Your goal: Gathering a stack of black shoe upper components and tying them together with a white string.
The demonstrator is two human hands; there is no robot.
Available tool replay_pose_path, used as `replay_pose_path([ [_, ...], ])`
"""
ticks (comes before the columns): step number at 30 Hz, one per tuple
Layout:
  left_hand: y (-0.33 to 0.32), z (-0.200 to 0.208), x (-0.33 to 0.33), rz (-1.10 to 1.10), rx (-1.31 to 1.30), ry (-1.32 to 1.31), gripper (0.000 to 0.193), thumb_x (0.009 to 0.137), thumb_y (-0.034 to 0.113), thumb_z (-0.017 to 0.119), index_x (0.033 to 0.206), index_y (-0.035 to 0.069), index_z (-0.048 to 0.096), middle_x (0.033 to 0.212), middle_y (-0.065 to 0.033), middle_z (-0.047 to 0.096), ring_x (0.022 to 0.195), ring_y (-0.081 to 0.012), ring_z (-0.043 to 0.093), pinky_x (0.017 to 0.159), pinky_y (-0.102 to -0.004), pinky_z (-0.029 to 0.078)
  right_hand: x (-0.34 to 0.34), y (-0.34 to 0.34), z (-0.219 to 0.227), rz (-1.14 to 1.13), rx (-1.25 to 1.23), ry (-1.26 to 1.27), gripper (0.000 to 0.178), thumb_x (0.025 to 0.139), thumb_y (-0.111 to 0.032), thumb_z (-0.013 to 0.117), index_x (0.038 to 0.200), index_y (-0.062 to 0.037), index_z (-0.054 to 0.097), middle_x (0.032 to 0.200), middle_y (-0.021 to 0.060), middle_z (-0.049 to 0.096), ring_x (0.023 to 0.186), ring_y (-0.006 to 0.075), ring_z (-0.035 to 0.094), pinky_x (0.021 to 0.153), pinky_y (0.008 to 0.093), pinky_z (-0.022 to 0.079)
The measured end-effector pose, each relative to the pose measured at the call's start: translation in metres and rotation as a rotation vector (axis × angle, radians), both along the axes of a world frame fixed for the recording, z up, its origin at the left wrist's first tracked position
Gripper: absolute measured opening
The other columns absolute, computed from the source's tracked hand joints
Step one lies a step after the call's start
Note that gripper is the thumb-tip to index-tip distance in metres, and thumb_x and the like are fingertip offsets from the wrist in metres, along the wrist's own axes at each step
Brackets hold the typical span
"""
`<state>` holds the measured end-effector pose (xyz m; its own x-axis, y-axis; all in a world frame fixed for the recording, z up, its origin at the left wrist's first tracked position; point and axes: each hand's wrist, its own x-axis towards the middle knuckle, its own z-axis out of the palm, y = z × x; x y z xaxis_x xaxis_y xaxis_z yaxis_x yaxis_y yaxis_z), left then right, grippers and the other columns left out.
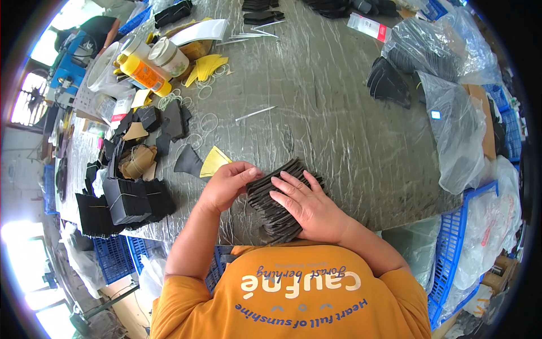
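Observation:
Close in front of me, a fanned stack of thin black pieces (275, 212) stands by the table's near edge. My right hand (316, 209) lies over its right side, fingers spread along the edges and the thumb hidden, holding the stack. At the upper left corner of the stack, my left hand (228, 183) is closed, thumb and forefinger pinched together. Whatever is between those fingertips is too small to make out. Just beyond the left hand lie a yellow curved piece (214, 161) and a single dark piece (188, 162).
Tied black stacks (127, 200) and scraps crowd the left, below a yellow bottle (144, 74) and a white jar (167, 56). A thin white pointed stick (256, 113) lies mid-table. Plastic bags (454, 130) and black pieces (388, 83) line the right, with blue crates (451, 248) below.

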<state>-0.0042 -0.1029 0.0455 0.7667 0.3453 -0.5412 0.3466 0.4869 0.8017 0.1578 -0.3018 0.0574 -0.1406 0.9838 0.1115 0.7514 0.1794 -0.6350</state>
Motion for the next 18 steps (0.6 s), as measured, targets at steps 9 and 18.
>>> replay_pose_path([
  [9, 0.016, 0.011, 0.014, -0.289, 0.166, 0.049, 0.027, 0.078, -0.004, 0.069, 0.104, 0.002, 0.062, 0.097, -0.0031, 0.063, 0.089, -0.0113, 0.060, 0.081, -0.0253, 0.050, -0.002, -0.008, -0.010, 0.023, 0.039, 0.011, 0.079, 0.066, -0.020, 0.077, 0.136, -0.0083, 0.042, 0.146, 0.0142, 0.037, 0.140, 0.0332, 0.031, 0.111, 0.0607, 0.019],
  [18, 0.018, 0.011, 0.011, -0.466, 0.438, -0.026, 0.018, 0.083, 0.002, 0.062, 0.101, -0.002, 0.065, 0.100, -0.0051, 0.060, 0.096, -0.0149, 0.057, 0.085, -0.0269, 0.044, -0.002, -0.010, -0.013, 0.021, 0.055, 0.036, 0.072, 0.070, -0.030, 0.074, 0.134, -0.0089, 0.046, 0.142, 0.0131, 0.040, 0.139, 0.0311, 0.032, 0.112, 0.0588, 0.020],
])
